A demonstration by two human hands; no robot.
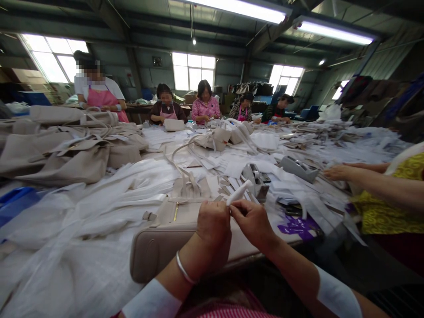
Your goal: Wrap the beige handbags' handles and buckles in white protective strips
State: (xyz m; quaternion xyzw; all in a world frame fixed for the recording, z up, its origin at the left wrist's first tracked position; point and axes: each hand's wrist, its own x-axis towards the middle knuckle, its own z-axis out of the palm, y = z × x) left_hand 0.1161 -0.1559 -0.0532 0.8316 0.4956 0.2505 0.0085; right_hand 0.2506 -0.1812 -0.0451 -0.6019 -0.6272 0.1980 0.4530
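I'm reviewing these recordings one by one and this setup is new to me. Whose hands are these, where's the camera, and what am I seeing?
There's no machine: a person works bare-handed, wearing the camera on their head. This single picture looks forward and down. The left hand and right hand meet around a white strip. Just below them lies a beige bag. White sheeting and more beige bags cover much of the table. The hands at far right belong to a co-worker.

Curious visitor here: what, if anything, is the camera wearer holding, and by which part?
A white strip, pinched at its near end by the right hand; the left hand adjoins it, grip unclear.
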